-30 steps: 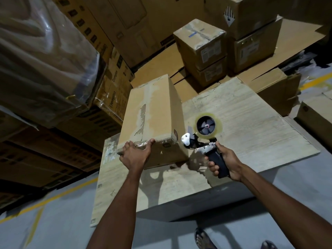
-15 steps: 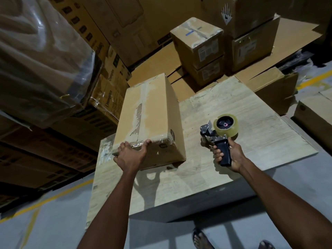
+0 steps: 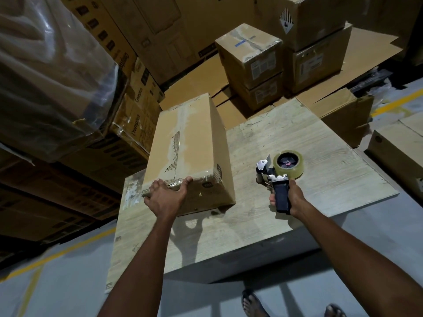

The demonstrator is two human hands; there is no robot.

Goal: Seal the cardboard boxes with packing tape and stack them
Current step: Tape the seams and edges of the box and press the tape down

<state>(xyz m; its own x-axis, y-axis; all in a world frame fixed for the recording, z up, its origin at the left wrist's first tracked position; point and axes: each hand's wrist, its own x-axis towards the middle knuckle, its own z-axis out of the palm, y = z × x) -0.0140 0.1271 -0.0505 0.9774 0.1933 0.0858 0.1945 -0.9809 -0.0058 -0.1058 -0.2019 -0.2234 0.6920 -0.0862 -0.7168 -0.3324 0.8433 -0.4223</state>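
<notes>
A long cardboard box (image 3: 194, 143) lies on the pale wooden table (image 3: 320, 179), its top seam covered by a strip of clear tape. My left hand (image 3: 166, 199) grips the box's near top edge, fingers hooked over it and thumb on top. To the right, my right hand (image 3: 289, 199) holds the black handle of a tape dispenser (image 3: 278, 173) that rests on the table. Its roll of clear tape (image 3: 288, 163) faces up and away from the box.
Two stacked sealed boxes (image 3: 254, 65) stand behind the table, with larger boxes (image 3: 318, 46) beside them. A plastic-wrapped stack (image 3: 45, 72) towers at the left. More boxes (image 3: 398, 147) sit at the right. Flat cardboard sheets (image 3: 196, 81) lie behind. My sandalled feet (image 3: 251, 302) show below the table's edge.
My right hand has swung the tape dispenser away from the box's near end and lowered it onto the table to the right. My left hand keeps its grip on the box.
</notes>
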